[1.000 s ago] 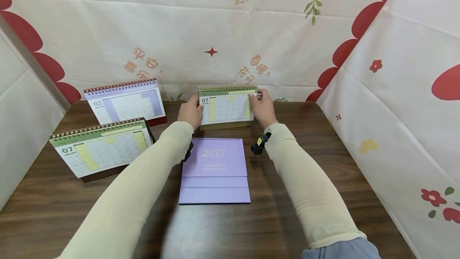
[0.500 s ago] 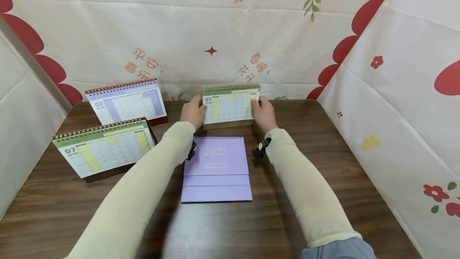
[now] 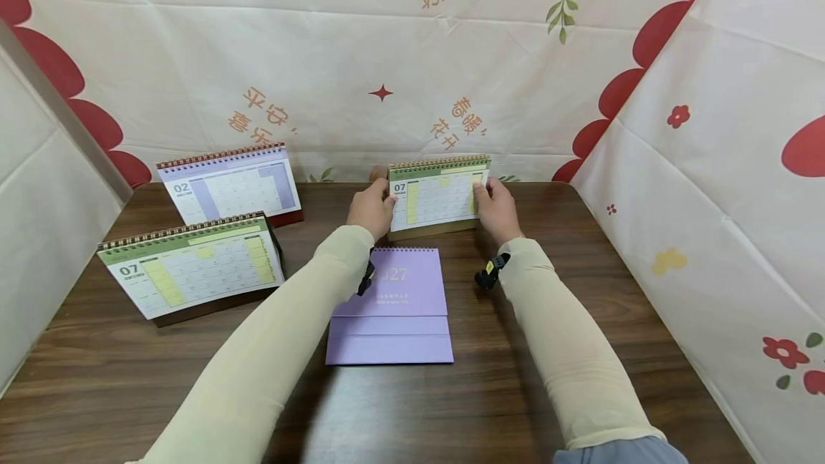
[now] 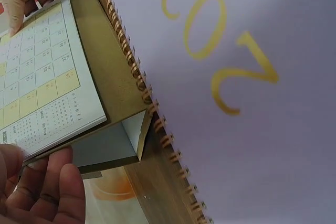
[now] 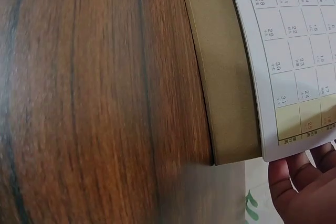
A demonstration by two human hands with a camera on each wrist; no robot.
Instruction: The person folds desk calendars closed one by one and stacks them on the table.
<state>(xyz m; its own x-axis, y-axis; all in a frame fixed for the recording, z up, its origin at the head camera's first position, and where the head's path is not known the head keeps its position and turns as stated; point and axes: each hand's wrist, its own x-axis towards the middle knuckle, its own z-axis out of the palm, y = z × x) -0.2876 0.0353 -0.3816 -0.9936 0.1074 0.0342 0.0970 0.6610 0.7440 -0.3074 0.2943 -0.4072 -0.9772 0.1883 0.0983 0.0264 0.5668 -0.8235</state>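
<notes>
1. Nearest, the purple calendar (image 3: 389, 348) lay folded flat on the table (image 3: 509, 399), cover up, a position that needed no support. The left wrist camera (image 3: 366, 280) hid part of its gold title.

2. To the left, the near 07 calendar (image 3: 196, 272) stood angled toward the wearer, its base apparently spread to hold it up.

3. Beyond the purple calendar, the left hand (image 3: 372, 210) gripped one side edge of the held calendar (image 3: 440, 197), thumb in front and fingers behind. The right hand (image 3: 498, 212) pinched the opposite edge likewise. Holding both ends probably steadied the stand against twisting or folding.

4. The held calendar was just behind the purple one, facing the wearer, its right end a little higher. Whether its base touched the table could not be told.

5. It looked neat: a plain brown base (image 5: 226, 103), a white page with yellow columns at both sides, "07" at upper left, a green band and a gold coil on top.

6. Farther left stood the 02 calendar (image 3: 238, 188), lilac with a red base, before the printed cloth (image 3: 528, 84).
</notes>
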